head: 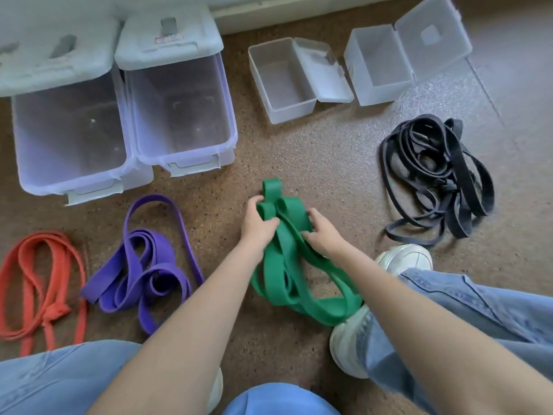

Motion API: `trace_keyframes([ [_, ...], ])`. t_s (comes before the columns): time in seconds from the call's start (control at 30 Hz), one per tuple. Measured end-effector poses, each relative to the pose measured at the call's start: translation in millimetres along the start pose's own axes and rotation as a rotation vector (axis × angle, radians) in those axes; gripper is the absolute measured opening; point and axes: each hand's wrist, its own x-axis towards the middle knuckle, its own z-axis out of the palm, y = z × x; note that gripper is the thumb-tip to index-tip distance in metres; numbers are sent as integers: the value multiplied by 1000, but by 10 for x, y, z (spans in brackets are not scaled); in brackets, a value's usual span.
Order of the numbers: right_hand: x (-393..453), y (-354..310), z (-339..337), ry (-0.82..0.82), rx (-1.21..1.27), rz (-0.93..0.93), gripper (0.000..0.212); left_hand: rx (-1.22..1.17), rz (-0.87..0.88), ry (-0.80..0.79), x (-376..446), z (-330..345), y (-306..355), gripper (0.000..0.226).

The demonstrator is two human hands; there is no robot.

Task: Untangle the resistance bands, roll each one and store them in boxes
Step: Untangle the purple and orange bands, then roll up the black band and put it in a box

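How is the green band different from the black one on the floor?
The wide green rubber resistance band is gripped by both the left hand and right hand; the thin black rubber resistance band lies untouched on the floor. The green band sits between the person's legs; the black band lies farther off, near the small clear boxes. Both are tangled.

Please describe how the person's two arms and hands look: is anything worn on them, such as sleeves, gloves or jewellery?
Both forearms are bare up to the frame edge, with no sleeves showing. The left hand and the right hand wear no gloves, and no rings, watch or bracelets can be seen on them. No markings show.
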Motion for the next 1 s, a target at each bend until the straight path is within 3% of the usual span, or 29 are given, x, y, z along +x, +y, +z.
trace_keyframes([
  [0.07,48,-107,34,120,311,-10,37,11,104,-5,116,-122,132,54],
  [0.1,110,-161,5,161,308,-22,37,71,151,-34,174,-166,202,60],
  [0.23,340,-188,-197,283,-178,157,36,388,89,-104,192,-154,235,101],
  [0.4,309,-192,-197,169,-207,113,37,605,108,55,8,-206,69,115],
  [0.53,251,-192,-250,154,-235,92,42,693,277,144,-210,-245,42,106],
  [0.7,171,-258,-502,210,-172,95,34,961,561,127,-325,-83,244,65],
  [0.83,111,-219,-835,299,-214,89,32,968,537,-42,-374,272,448,56],
  [1.0,46,167,-1411,557,-269,204,39,1074,583,-140,-318,833,652,52],
])
